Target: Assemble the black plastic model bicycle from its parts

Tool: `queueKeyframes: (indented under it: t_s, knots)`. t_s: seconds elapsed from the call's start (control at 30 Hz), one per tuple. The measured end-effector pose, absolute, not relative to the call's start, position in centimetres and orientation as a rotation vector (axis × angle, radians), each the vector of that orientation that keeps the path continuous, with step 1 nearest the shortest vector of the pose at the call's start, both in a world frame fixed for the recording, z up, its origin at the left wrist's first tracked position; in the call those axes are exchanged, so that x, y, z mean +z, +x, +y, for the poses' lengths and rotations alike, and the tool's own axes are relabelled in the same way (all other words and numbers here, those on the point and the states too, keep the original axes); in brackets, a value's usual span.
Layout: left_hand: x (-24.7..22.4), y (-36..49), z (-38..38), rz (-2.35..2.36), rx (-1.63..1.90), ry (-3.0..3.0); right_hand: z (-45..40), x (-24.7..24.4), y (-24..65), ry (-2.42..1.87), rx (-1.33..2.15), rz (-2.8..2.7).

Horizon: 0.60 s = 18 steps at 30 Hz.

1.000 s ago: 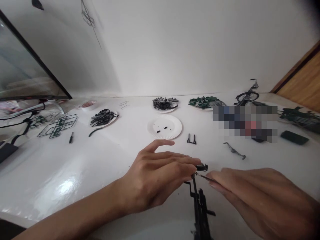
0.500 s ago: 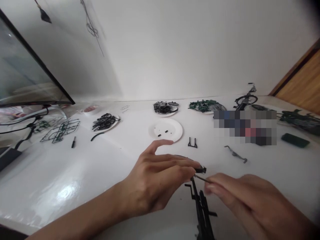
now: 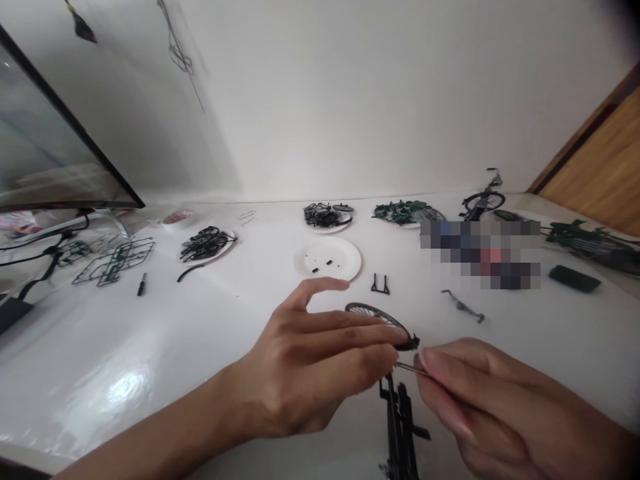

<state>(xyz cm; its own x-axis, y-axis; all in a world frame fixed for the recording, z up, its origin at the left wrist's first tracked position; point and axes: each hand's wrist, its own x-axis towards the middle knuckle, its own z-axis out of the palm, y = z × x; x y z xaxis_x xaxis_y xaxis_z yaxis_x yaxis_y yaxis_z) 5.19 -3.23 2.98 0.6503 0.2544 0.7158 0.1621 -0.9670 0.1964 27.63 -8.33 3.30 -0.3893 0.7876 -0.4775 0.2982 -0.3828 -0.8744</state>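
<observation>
My left hand [image 3: 315, 360] lies over a small spoked wheel [image 3: 373, 311], its fingers pressed on the wheel and its index finger raised apart. Between my right hand's [image 3: 480, 387] thumb and fingers is a thin metal tool [image 3: 411, 368], whose tip meets the left fingertips. Below the fingertips, a black model bicycle frame [image 3: 400, 427] runs toward the bottom edge; its upper end is partly covered by the left hand. What the tool's tip touches cannot be made out.
A white plate [image 3: 354, 263] with tiny black parts stands beyond my left hand. A black fork part [image 3: 380, 285] and a grey part [image 3: 463, 307] lie nearby. Farther back are part-filled plates, a model bicycle [image 3: 483, 200] and a screwdriver [image 3: 142, 285].
The frame and wheel have turned slightly, and more of the wheel shows. My right hand has shifted a little, with the tool now lower. The whole view has moved slightly.
</observation>
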Motion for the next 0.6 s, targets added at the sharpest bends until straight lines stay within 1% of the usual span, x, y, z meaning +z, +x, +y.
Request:
queueKeyframes:
  t_s: [0.03,0.07,0.1,0.2,0.23,0.3,0.33,0.37,0.5,0.53,0.57,0.6]
  knots:
    - [3.1,5.2,-3.2,0.334,1.231,2.764,-8.3,3.5,27.5,-1.443,1.957,-1.381]
    - [3.1,5.1,-3.1,0.331,1.229,2.766,-8.3,3.5,27.5,-1.424,1.949,-1.394]
    - [3.1,5.1,-3.0,0.336,1.212,2.754,-8.3,3.3,27.5,-1.409,1.806,-1.496]
    - [2.5,4.9,-2.7,0.376,1.104,2.656,-8.2,2.1,27.8,-1.306,1.055,-1.949]
    - [2.3,4.9,-2.7,0.392,1.078,2.62,-8.3,1.7,28.0,-1.267,0.881,-2.052]
    - [2.0,4.8,-2.7,0.41,1.051,2.571,-8.4,1.3,28.2,-1.238,0.74,-2.142]
    - [2.0,4.8,-2.8,0.413,1.05,2.557,-8.4,1.4,28.2,-1.256,0.781,-2.129]
    - [2.0,4.8,-2.8,0.405,1.059,2.553,-8.5,1.6,28.1,-1.3,0.898,-2.068]
    - [2.4,4.8,-2.8,0.338,1.105,2.636,-8.7,2.7,27.4,-1.449,1.797,-1.466]
    - [2.5,4.8,-2.7,0.331,1.108,2.66,-8.7,2.8,27.2,-1.441,1.902,-1.366]
    - [2.5,4.8,-2.7,0.33,1.111,2.674,-8.6,2.8,27.1,-1.426,1.887,-1.366]
    - [2.4,4.8,-2.6,0.339,1.11,2.674,-8.5,2.7,27.0,-1.404,1.762,-1.459]
